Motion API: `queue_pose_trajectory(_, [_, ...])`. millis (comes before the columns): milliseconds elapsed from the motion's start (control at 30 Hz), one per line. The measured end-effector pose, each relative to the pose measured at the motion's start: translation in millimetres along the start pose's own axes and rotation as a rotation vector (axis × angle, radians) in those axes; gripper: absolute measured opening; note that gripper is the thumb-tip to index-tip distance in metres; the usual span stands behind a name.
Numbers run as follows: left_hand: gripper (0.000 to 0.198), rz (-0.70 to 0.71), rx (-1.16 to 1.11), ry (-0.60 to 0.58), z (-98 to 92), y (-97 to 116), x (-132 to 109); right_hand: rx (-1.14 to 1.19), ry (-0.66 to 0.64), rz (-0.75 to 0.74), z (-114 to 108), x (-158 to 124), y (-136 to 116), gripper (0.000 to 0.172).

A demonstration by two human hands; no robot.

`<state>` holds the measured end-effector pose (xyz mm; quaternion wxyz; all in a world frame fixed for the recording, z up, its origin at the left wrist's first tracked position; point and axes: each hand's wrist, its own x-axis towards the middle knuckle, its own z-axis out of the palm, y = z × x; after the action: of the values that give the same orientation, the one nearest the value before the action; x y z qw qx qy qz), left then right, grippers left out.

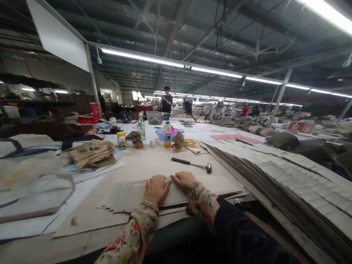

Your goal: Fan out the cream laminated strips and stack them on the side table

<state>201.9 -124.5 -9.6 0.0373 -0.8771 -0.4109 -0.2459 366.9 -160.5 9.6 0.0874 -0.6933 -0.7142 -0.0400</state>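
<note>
Palm down, my left hand [156, 189] lies with its fingers stretched over a fanned row of pale, overlapping strips [121, 196] on the worktable. Close beside it, my right hand [183, 180] is closed, its fingers curled at the far edge of a pale strip [217, 184] that runs out to the right. What lies under its fingertips is partly hidden. Beyond my hands rests a hammer [192, 164] with a black handle and a metal head, touched by neither hand. The strips lie on a beige board [88, 216].
A large fanned stack of pale, dark-edged pieces [275, 183] fills the right side. Camouflage cloth [92, 152] and plastic-covered pieces [30, 183] lie left. Farther back stand a yellow-lidded jar [121, 140], a drink bottle [167, 135] and a yellow tape roll [190, 142]. A person [166, 102] stands beyond.
</note>
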Motion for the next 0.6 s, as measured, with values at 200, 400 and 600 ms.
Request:
queue_pose_trajectory(200, [0.055, 0.302, -0.06, -0.274, -42.8, -21, 19, -0.122, 0.134, -0.169, -20, -20, -10, 0.057])
queue_pose_trajectory(400, [0.024, 0.306, 0.07, -0.326, -44.1, 0, -3, -0.274, 0.247, -0.332, -12, -40, 1, 0.055])
queue_pose_trajectory(600, [0.02, 0.305, 0.128, -0.333, -46.7, 12, -20, -0.198, -0.107, -0.326, -38, -39, 44, 0.054])
